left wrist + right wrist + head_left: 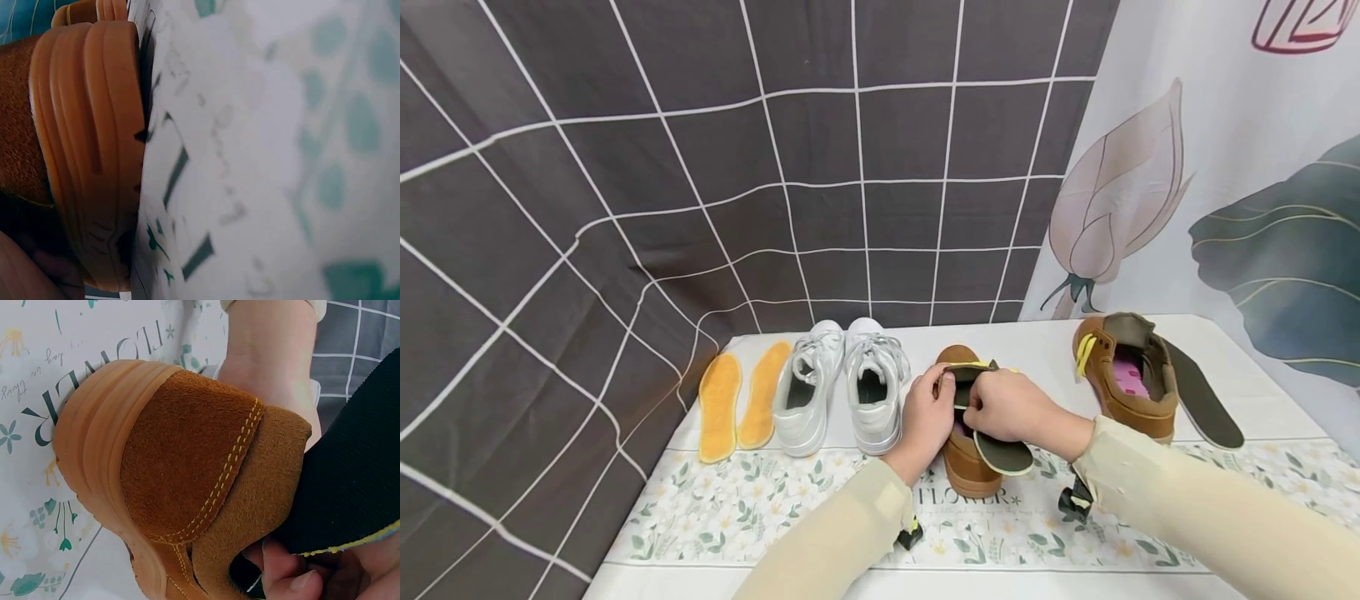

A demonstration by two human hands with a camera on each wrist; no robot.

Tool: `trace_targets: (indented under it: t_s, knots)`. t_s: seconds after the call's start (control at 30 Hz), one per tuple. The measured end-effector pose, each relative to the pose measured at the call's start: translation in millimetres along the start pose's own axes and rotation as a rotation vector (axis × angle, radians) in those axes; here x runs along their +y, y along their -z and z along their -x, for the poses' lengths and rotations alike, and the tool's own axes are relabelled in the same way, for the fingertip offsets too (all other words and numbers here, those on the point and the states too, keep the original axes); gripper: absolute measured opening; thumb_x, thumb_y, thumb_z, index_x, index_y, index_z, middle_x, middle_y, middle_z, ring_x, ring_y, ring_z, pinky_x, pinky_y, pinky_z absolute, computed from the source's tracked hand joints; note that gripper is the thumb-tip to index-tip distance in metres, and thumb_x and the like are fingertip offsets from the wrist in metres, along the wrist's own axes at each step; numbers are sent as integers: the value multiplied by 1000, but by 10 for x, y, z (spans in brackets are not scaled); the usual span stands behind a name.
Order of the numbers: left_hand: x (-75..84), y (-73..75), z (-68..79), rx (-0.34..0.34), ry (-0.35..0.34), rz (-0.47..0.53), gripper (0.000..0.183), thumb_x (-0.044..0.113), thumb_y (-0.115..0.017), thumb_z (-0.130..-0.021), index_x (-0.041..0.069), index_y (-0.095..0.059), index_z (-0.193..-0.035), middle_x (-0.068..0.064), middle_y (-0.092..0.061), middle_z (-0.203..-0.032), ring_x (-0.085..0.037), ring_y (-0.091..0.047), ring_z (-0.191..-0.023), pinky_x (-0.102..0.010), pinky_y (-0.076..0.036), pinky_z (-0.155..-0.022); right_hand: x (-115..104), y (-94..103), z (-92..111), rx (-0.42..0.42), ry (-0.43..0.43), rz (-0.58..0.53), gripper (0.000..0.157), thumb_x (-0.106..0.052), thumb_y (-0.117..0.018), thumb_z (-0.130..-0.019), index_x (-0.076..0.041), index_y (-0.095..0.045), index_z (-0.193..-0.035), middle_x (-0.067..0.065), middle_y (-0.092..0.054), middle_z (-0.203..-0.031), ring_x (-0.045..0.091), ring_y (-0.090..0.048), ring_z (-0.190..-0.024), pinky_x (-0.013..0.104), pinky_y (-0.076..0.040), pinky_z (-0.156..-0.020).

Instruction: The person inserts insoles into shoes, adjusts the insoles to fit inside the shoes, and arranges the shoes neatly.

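Observation:
A brown suede shoe point(972, 475) with yellow laces stands on the table, its heel toward me. My left hand point(925, 417) grips the shoe's left side and tongue at the opening. Above that opening my right hand point(1011, 406) pinches a dark insole point(1007, 457); the rounded end sticks out past the heel, and the other end is hidden by the hands and shoe. The right wrist view shows the insole's dark face point(356, 469) and thin yellow-blue edge close to the suede heel point(187, 456). In the left wrist view the ridged rubber sole point(87, 137) rests on the cloth.
Another brown shoe point(1138, 400) stands at the right, a pink patterned insole point(1127, 377) inside it and a dark insole point(1202, 396) beside it. Left of my hands are two white sneakers point(808, 392) and two orange insoles point(720, 408). A dark grid curtain point(820, 217) hangs behind the table.

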State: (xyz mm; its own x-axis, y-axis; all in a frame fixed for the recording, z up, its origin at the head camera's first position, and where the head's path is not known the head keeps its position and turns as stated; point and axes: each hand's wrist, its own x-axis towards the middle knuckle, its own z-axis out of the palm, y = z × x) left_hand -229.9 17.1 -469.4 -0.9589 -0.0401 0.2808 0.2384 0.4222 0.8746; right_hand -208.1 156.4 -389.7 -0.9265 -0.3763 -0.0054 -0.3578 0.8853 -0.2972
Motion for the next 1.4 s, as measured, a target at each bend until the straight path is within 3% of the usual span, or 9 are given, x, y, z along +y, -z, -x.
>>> trace_targets:
  t_s: [0.1, 0.33, 0.5, 0.93, 1.23, 1.4]
  knots:
    - [1, 10, 0, -13, 16, -7, 30, 33, -50, -104, 21, -70, -123, -5, -69, -110, -21, -65, -105, -41, -51, -92, -22, -11, -10, 5, 5, 10, 40, -15, -66, -84, -20, -50, -47, -12, -38, -42, 10, -43, -41, 25, -36, -44]
    - [15, 20, -27, -31, 87, 77, 27, 32, -53, -103, 25, -72, -120, 4, -72, -109, -14, -65, -104, -36, -51, -94, -48, -37, -33, -4, -9, 4, 41, -14, -65, -86, -19, -50, -48, -11, -38, -42, 10, -43, -41, 25, -36, -43]
    - [33, 36, -24, -43, 100, 59, 25, 31, -53, -103, 26, -72, -117, 5, -71, -102, -14, -64, -99, -35, -51, -90, -58, -51, -62, 0, -17, 12, 40, -14, -65, -85, -18, -51, -48, -10, -39, -42, 11, -44, -41, 25, -36, -43]
    - [32, 67, -22, -81, 53, 30, 24, 27, -51, -104, 23, -71, -118, 3, -72, -109, -15, -66, -105, -37, -51, -93, -48, -118, -158, 23, -7, 75, 41, -14, -66, -83, -18, -47, -47, -10, -35, -42, 12, -41, -41, 26, -32, -43]
    - [9, 68, 15, -68, -12, -153, 28, 35, -43, -107, 26, -65, -122, 0, -71, -114, -19, -67, -107, -42, -53, -89, -52, -177, -219, 54, 40, 138, 39, -14, -68, -85, -17, -50, -51, -7, -45, -45, 13, -45, -45, 29, -37, -47]
    - [8, 69, 19, -60, -10, -152, 28, 34, -44, -106, 26, -66, -122, -1, -72, -113, -21, -68, -106, -44, -53, -87, -57, -198, -235, 71, 52, 145, 35, -14, -68, -85, -17, -51, -54, -4, -51, -50, 13, -48, -48, 33, -43, -50]
